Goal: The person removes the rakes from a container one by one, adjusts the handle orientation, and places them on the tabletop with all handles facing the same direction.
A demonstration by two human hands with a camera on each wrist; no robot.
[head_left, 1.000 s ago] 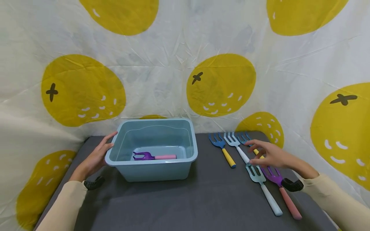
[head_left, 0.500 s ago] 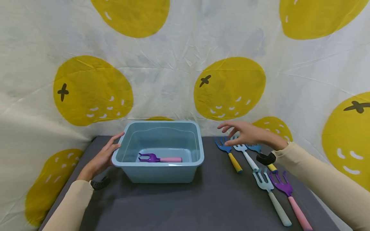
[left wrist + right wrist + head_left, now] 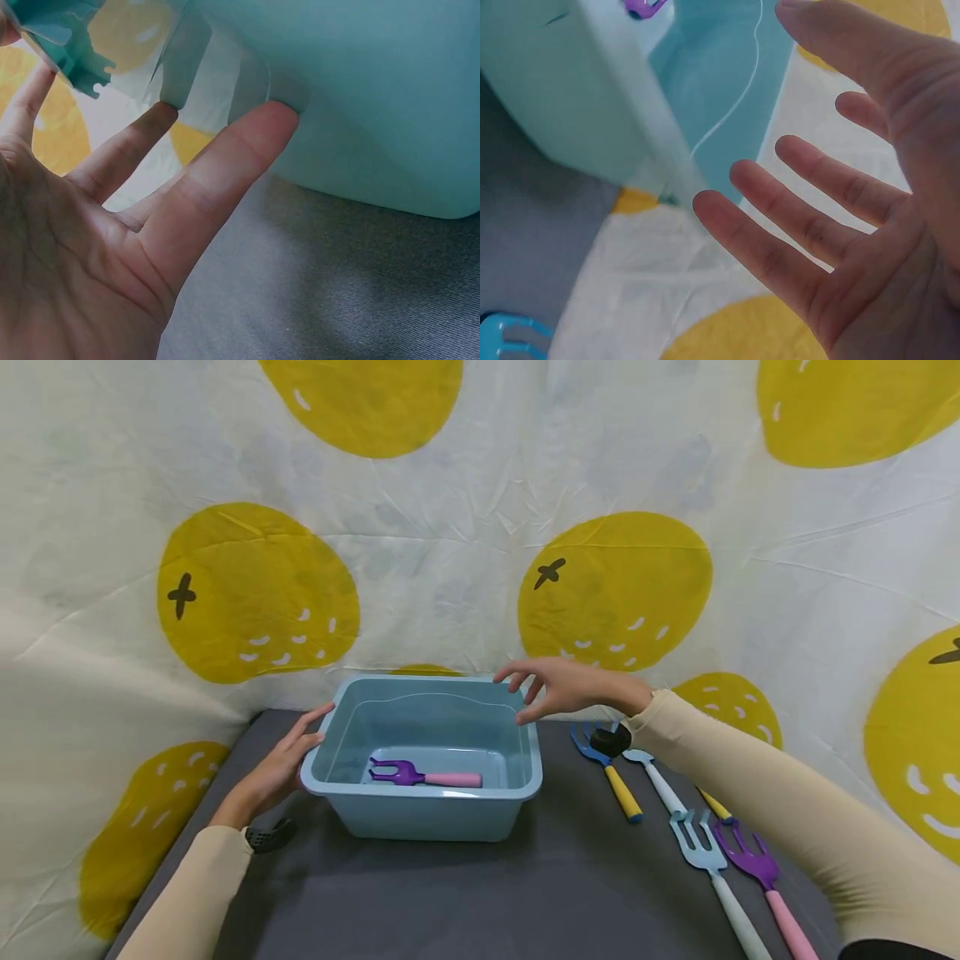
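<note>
A light blue plastic tub (image 3: 420,817) stands on the dark cloth. Inside lies a purple hand fork (image 3: 406,773) with a pink handle. My left hand (image 3: 279,768) touches the tub's left side; in the left wrist view its thumb and fingers reach out straight against the outer wall. My right hand (image 3: 564,685) hovers at the tub's back right corner, fingers spread, holding nothing. In the right wrist view its fingertips (image 3: 709,204) overlap the rim.
On the right lie a blue hand fork (image 3: 619,789) with a yellow handle, a pale blue one (image 3: 709,852), a purple one (image 3: 753,865) with a pink handle, and others partly under my right arm. A lemon-patterned curtain (image 3: 450,585) hangs behind.
My right hand has moved left from above the forks to the tub's right rim, holding nothing. The left hand stays at the tub's left side. The view has shifted slightly right.
</note>
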